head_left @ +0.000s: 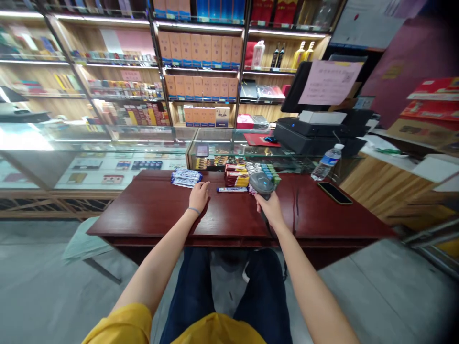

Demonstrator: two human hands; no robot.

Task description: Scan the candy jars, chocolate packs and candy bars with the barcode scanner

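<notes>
In my right hand [271,206] is a grey barcode scanner [262,183], its handle gripped and its head pointing away from me. A narrow blue-and-white packet [232,189] lies crosswise on the table, left of the scanner. My left hand [199,197] rests on the tabletop, fingers stretched forward and holding nothing. Just beyond its fingertips is a pile of blue-and-white stick packets [186,177]. Stacked red-and-yellow packets [237,177] stand between the two hands, farther back. Rows of small silver and green cylindrical items [268,171] sit behind the scanner, which partly hides them.
The dark red table [150,210] spans the space before me. A water bottle [327,161] and a phone [334,193] are at its right. Behind stand a glass display counter [143,162] and a checkout terminal [315,134]. A stool [86,241] is at lower left.
</notes>
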